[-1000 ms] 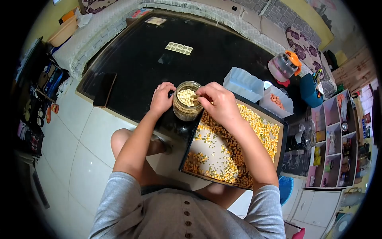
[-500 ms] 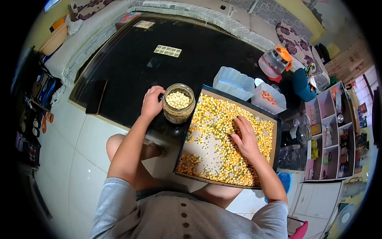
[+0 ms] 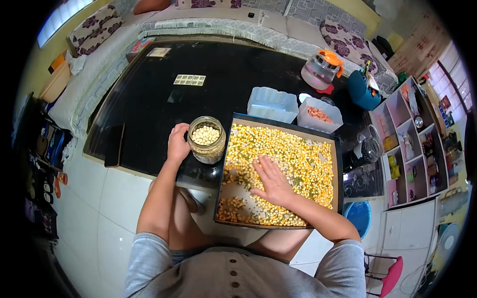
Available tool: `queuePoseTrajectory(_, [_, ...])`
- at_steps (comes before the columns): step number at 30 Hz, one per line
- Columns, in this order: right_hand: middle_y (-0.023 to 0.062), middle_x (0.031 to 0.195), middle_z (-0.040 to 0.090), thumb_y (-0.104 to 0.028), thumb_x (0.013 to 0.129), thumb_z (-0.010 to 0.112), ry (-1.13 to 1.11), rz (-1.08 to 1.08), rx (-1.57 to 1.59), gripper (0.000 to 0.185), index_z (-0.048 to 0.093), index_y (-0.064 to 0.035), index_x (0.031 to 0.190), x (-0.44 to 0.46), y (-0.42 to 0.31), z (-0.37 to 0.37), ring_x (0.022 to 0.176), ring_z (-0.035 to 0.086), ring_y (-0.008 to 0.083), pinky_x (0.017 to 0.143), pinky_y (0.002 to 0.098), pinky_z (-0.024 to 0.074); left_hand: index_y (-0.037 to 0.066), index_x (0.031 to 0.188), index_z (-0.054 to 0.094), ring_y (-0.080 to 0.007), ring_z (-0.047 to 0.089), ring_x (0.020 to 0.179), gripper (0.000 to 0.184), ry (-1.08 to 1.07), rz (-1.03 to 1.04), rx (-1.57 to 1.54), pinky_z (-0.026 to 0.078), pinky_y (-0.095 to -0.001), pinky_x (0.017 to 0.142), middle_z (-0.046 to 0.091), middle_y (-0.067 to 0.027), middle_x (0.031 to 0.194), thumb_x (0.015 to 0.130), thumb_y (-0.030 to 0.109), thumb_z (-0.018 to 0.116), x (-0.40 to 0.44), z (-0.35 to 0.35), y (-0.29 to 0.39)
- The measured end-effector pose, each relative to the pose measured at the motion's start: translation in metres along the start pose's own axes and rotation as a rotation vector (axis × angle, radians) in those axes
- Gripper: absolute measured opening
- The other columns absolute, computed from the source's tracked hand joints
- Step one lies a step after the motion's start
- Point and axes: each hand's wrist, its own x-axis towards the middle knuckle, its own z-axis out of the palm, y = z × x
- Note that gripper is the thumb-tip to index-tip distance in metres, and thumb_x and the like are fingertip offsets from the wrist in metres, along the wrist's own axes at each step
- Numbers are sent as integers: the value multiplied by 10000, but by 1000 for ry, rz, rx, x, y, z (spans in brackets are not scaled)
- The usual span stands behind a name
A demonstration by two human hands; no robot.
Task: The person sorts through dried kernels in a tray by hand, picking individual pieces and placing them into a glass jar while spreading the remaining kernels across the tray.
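Observation:
A shallow box [image 3: 339,171] with dark sides rests across my lap and the table edge. Yellow corn kernels [image 3: 310,166] mixed with small green beans are spread over its pale bottom. My right hand [image 3: 274,183] lies palm down on the kernels, fingers stretched and apart. Left of the box stands an open glass jar [image 3: 208,153] with round pale beans [image 3: 205,135] showing at its mouth. Close against the jar's left side, my left hand [image 3: 179,143] rests on the table with loosely bent fingers. I cannot tell whether its fingertips touch the glass.
Behind the box are a translucent blue container [image 3: 272,105] and another tub [image 3: 320,121] holding pinkish pieces. Farther back stands a pitcher [image 3: 319,73] with an orange lid. A dark phone-like slab [image 3: 115,145] lies at the black table's [image 3: 144,107] left edge. Shelves [image 3: 415,144] stand right.
My right hand has moved left over the kernels, which now cover more of the bare patch in the middle. My left hand stays beside the jar. The view has shifted.

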Motion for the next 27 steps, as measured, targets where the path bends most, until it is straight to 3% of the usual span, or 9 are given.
queuePoseTrajectory(3, [198, 1468, 138, -505, 843, 512, 113, -168, 18, 805, 174, -52, 1416, 0, -5, 11, 1366, 112, 347, 1110, 424, 122, 36, 878, 614, -281, 537, 965, 194, -5, 9, 5, 423, -351, 855, 585, -79, 1019, 705, 116, 653, 0, 1, -2])
queuePoseTrajectory(16, [177, 1475, 141, -532, 867, 448, 134, -14, -9, 724, 228, -112, 1415, -15, 21, 1, 1370, 120, 319, 1110, 447, 113, 43, 861, 612, -278, 549, 953, 172, 39, 14, -75, 432, -351, 842, 591, -78, 1005, 716, 122, 661, -2, 4, -7])
queuePoseTrajectory(21, [186, 1459, 191, -416, 893, 471, 210, 27, 165, 644, 257, -75, 1395, 5, 2, -16, 1357, 177, 310, 1100, 369, 194, 29, 873, 611, -282, 537, 970, 188, 8, 8, -27, 425, -356, 852, 583, -87, 1018, 718, 125, 656, -1, 5, -6])
queuePoseTrajectory(24, [179, 1447, 232, -394, 903, 459, 124, -82, 161, 605, 287, -63, 1380, 17, -8, -15, 1349, 207, 301, 1099, 363, 199, 24, 904, 614, -282, 527, 990, 212, -17, 3, 11, 420, -355, 864, 573, -93, 1042, 723, 128, 654, -2, 2, -2])
queuePoseTrajectory(27, [182, 1415, 299, -360, 896, 487, 196, -179, 91, 559, 350, -57, 1345, 18, -1, -2, 1318, 275, 315, 1080, 373, 246, 19, 931, 613, -283, 518, 1004, 237, -46, 10, 9, 416, -355, 875, 561, -97, 1068, 723, 124, 656, -4, -2, 1])
